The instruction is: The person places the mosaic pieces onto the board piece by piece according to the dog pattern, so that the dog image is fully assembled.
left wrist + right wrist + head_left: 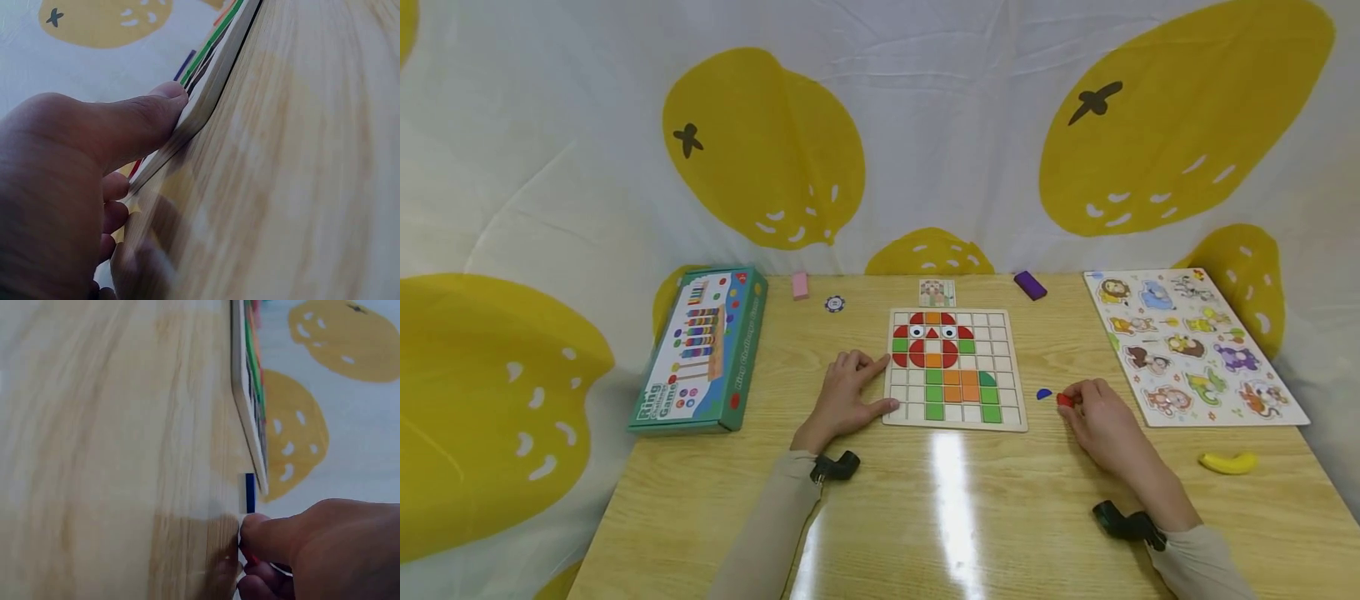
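A wooden grid board (895,408) lies in mid-table, holding red, orange, green and eye-marked tiles that form an animal-like picture. My left hand (844,396) rests at its left edge, with the thumb touching near the front corner and relaxed fingers farther along; the left wrist view shows the thumb (140,122) against the rim. Right of the board, my right hand (1105,421) pinches a small red piece (1064,400) at the table surface. Its full shape is hidden by the fingers. Just left of that hand lies a blue half-round piece (1043,394), seen edge-on in the right wrist view.
Behind the board lies a small pattern card (937,292). A Ring Challenge Game box (700,350) is at left, near a pink block (801,286) and a poker chip (835,304). At right are a purple block (1030,286), an animal puzzle board (1195,346) and a toy banana (1228,463).
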Demonstrator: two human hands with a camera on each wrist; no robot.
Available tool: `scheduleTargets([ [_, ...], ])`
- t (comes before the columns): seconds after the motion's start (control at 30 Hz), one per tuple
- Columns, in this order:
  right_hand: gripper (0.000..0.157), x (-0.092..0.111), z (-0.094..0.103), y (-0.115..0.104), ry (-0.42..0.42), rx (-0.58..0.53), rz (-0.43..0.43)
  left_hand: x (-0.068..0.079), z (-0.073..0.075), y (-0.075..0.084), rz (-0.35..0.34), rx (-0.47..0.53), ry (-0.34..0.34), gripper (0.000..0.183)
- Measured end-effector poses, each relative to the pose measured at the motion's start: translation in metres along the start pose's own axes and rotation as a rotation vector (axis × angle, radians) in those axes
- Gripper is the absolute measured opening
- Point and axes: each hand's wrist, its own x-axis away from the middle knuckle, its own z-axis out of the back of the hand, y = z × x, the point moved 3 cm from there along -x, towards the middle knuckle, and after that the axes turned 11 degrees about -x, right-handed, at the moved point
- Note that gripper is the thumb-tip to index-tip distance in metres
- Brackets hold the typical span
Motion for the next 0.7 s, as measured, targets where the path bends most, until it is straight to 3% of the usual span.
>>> scheduleTargets([
  [0.1,0.022,-0.007,0.001,0.0,-0.002,-0.003,0.028,0.0,0.0,0.0,0.002,0.002,-0.006,0.08],
  [0.2,0.021,-0.021,0.001,0.001,-0.013,-0.091,0.008,0.0,0.0,-0.001,0.005,-0.006,-0.002,0.08],
  [0.4,0.025,-0.064,-0.013,-0.007,0.015,-0.444,-0.024,0.002,0.0,-0.004,0.008,-0.01,0.014,0.08],
  [0.5,0.027,-0.084,-0.028,-0.012,-0.017,-0.576,-0.07,0.002,0.0,-0.004,0.007,-0.005,0.008,0.08],
  [0.57,0.026,-0.094,-0.038,-0.018,-0.06,-0.584,-0.067,0.002,0.0,-0.003,0.006,-0.001,0.001,0.081],
  [0.7,0.024,-0.106,-0.053,-0.027,-0.145,-0.497,-0.012,0.001,-0.001,-0.002,0.0,0.001,-0.008,0.081],
])
